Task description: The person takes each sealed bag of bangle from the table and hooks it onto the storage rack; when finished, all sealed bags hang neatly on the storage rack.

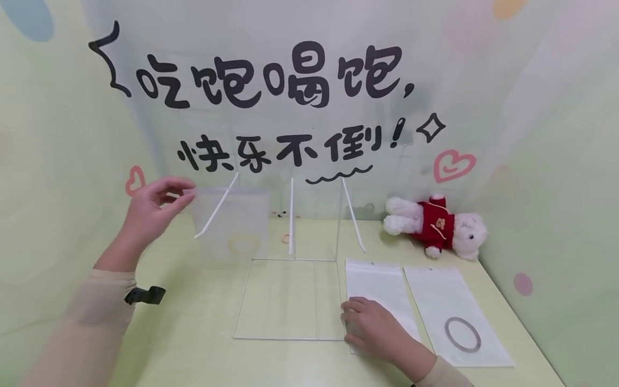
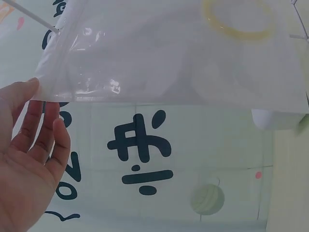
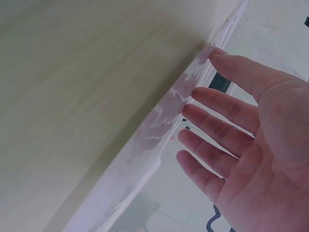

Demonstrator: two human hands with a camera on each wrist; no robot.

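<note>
My left hand (image 1: pixel 157 207) pinches the upper left corner of a translucent plastic bag (image 1: pixel 229 223) between thumb and fingers. A yellow ring (image 2: pixel 241 36) shows through the lower part of that bag. In the head view, the left prong (image 1: pixel 217 204) of a white wire rack (image 1: pixel 290 338) crosses in front of the bag. Over at the right, my right hand (image 1: pixel 374 328) lies on a white bag (image 1: pixel 379 279) beside the rack's base. Its fingers are extended, with the fingertips at the bag's surface in the right wrist view (image 3: pixel 193 92).
Another white bag (image 1: pixel 445 301) with a grey ring (image 1: pixel 462 334) lies farther right. A white plush bear (image 1: pixel 469 236) in a red top lies at the back right. Two more prongs stick out from the rack. A printed curtain (image 1: pixel 309 118) stands behind the table.
</note>
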